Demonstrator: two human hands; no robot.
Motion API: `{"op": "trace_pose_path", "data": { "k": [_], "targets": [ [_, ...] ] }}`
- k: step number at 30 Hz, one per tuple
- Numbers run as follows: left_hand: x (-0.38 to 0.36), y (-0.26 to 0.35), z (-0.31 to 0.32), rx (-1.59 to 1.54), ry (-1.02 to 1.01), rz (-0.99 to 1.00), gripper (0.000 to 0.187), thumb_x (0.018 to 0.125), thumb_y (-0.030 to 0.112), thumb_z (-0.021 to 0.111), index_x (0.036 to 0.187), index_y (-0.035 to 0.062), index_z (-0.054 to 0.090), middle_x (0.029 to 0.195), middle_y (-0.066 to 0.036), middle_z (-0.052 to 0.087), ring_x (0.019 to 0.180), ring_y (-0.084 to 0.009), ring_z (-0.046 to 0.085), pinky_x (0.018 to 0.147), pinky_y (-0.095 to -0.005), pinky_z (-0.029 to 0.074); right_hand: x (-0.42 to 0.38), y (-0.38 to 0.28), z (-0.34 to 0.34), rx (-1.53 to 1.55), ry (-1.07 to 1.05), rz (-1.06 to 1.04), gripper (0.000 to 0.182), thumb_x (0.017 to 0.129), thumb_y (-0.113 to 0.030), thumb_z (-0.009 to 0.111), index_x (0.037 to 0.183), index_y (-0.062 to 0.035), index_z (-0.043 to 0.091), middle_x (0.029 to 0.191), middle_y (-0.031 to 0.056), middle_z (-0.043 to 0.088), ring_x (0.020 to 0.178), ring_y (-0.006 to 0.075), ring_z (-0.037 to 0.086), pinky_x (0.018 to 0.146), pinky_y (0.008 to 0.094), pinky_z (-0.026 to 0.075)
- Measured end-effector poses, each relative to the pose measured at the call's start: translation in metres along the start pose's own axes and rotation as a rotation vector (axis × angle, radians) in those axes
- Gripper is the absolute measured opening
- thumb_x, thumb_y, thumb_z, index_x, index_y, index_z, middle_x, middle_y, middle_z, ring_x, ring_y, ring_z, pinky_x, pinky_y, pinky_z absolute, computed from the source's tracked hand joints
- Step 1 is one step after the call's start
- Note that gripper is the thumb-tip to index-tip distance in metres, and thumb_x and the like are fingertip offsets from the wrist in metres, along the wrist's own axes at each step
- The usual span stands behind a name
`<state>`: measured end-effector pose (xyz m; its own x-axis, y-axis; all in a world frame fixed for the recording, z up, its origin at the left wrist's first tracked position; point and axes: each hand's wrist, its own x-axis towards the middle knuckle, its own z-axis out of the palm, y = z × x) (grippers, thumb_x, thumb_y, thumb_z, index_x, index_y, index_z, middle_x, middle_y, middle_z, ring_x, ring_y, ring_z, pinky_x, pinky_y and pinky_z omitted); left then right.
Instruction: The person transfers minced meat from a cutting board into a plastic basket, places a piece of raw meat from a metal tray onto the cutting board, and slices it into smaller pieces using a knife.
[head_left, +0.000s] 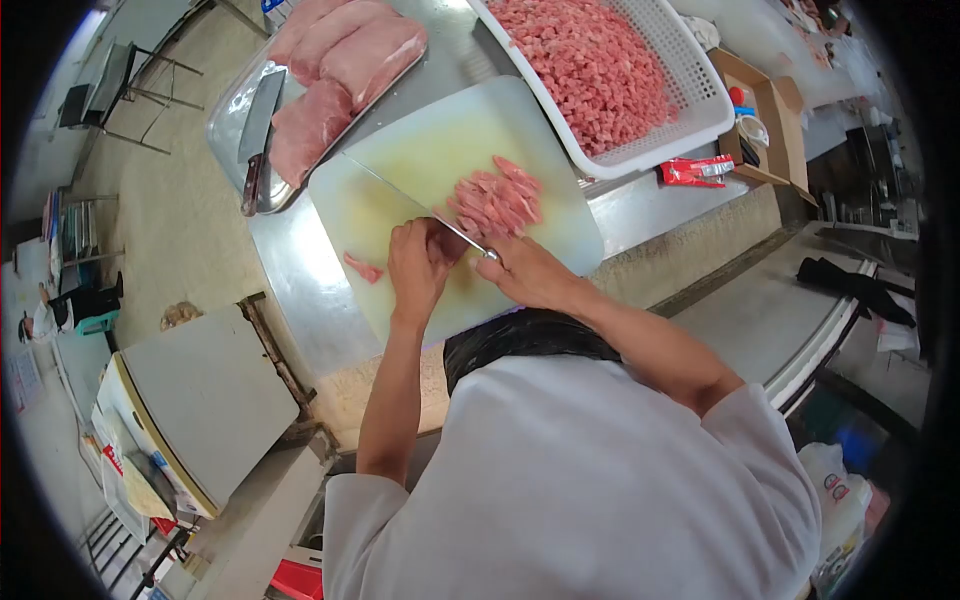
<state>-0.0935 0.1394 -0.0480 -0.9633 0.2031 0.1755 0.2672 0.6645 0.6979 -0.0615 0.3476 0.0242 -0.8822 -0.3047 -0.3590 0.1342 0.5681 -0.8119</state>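
Observation:
My right hand (525, 275) is closed round the handle of a long knife (400, 193). Its thin blade slants up and left over the cutting board (500, 115). Beside the blade, my left hand (417, 260) presses with curled fingers on a piece of meat (455, 243), mostly hidden by the fingers and the knife. Just beyond the blade lies a pile of cut meat strips (497, 200). A small meat scrap (362, 268) rests on the board to the left of my left hand.
A metal tray (228, 125) at the far left bears large meat slabs (365, 55) and a second knife (260, 130). At the far right stands a white basket (655, 158) of diced meat, near a red packet (690, 172) and a cardboard box (792, 140). A steel table (290, 245) lies underneath.

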Motion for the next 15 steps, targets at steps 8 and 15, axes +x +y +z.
{"op": "trace_pose_path", "data": {
  "k": [8, 15],
  "targets": [
    [0.001, 0.004, 0.001, 0.002, 0.014, 0.025, 0.021, 0.077, -0.003, 0.063, 0.098, 0.0002, 0.062, 0.094, -0.020, 0.062, 0.093, -0.0422, 0.056, 0.084, -0.0515, 0.045, -0.013, -0.001, 0.012, 0.014, -0.015, 0.043, 0.046, 0.105, -0.038, 0.058, 0.120, 0.0057, 0.063, 0.097, 0.0303, 0.071, 0.101, 0.0502, 0.067, 0.091, 0.0565, 0.051],
    [0.002, -0.003, -0.011, -0.061, -0.064, 0.053, 0.028, 0.075, -0.010, 0.056, 0.101, -0.0027, 0.063, 0.100, -0.023, 0.061, 0.099, -0.0450, 0.054, 0.089, -0.0539, 0.044, -0.011, -0.032, -0.011, 0.015, -0.078, 0.109, 0.046, 0.106, -0.036, 0.056, 0.120, 0.0069, 0.062, 0.096, 0.0311, 0.070, 0.098, 0.0517, 0.068, 0.090, 0.0568, 0.051]
  ]
}}
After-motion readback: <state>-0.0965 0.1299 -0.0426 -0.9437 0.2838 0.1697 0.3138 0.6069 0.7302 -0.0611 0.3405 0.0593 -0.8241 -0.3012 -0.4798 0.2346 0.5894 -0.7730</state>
